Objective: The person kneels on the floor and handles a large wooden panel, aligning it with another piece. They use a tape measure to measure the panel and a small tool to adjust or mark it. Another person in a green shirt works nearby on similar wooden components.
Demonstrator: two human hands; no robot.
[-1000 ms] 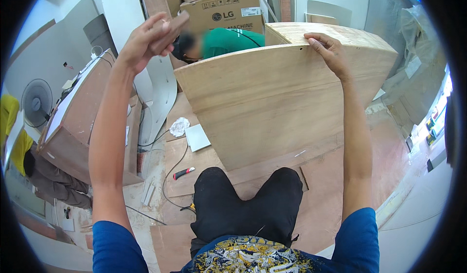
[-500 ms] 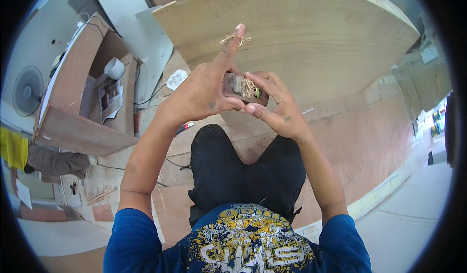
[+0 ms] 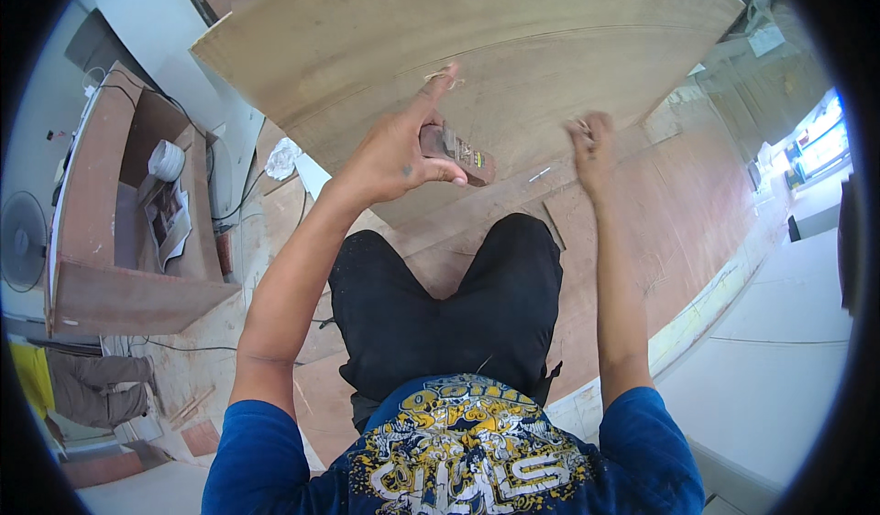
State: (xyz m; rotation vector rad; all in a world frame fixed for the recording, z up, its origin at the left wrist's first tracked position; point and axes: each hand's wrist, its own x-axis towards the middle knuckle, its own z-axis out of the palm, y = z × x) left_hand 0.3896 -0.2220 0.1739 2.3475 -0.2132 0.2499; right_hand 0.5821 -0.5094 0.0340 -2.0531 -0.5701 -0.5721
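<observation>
My left hand [image 3: 390,157] grips a small dark brown hand plane [image 3: 477,168] between thumb and fingers, its index finger pointing away from me. A thin curl of wood shaving [image 3: 447,77] loops round that fingertip. My right hand [image 3: 591,143] is off to the right, raised and apart from the plane. Its fingers are curled in and blurred by motion; whether they hold shavings does not show clearly.
A large pale plywood panel [image 3: 513,47] stands just beyond my hands. To the left is an open wooden cabinet [image 3: 137,286] with a white roll [image 3: 166,160] and papers [image 3: 170,226] inside. A fan [image 3: 23,240] stands at far left. A loose board piece [image 3: 568,224] lies by my right knee.
My right hand has left the plane and swung out to the right. The pale shavings that filled the plane's opening are gone from it. My left hand still holds the plane.
</observation>
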